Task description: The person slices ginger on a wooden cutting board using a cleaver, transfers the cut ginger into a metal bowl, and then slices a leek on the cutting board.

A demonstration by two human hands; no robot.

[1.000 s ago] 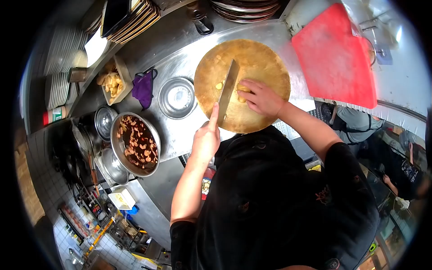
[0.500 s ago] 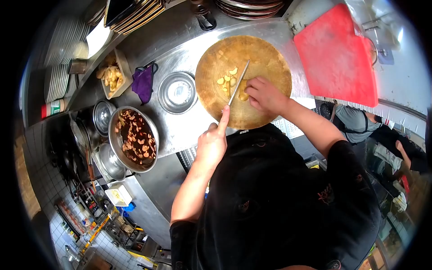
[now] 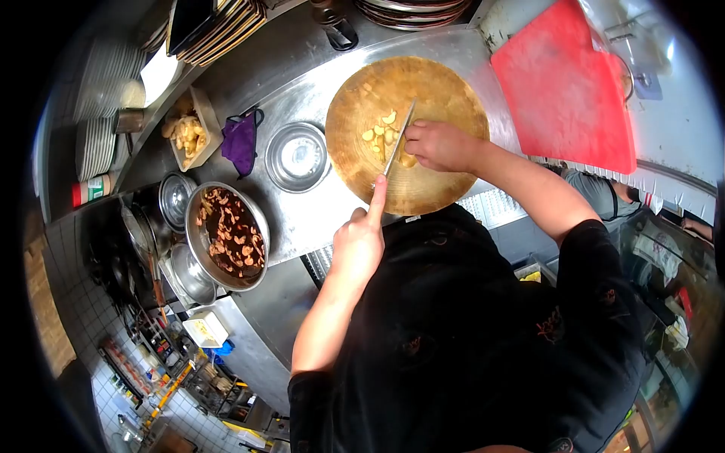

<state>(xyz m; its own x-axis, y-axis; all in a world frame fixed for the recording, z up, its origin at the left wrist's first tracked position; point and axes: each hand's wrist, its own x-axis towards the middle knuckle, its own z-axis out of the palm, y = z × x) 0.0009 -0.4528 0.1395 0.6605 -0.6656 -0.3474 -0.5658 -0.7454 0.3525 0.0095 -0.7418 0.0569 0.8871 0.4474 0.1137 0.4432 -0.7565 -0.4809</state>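
Observation:
A round wooden chopping board [image 3: 445, 87] lies on the metal counter. My left hand [image 3: 359, 245] grips a knife [image 3: 398, 141], its index finger stretched along the blade, which points away from me across the board. My right hand [image 3: 440, 146] is closed, with curled fingers, on a piece of ginger [image 3: 408, 159] just right of the blade. Most of that piece is hidden under the fingers. Several yellow ginger slices [image 3: 378, 134] lie loose left of the knife.
An open metal bowl [image 3: 296, 157] stands left of the board, near a purple cloth item [image 3: 240, 142]. Further left are a box of ginger [image 3: 204, 113] and a big bowl [image 3: 260, 226] of dark liquid with pieces. A red cutting board [image 3: 563, 94] leans at the right.
My right hand has shifted slightly left and up, nearer the blade, with its wrist raised a little. The knife stays in my left hand. The person at the right shows less.

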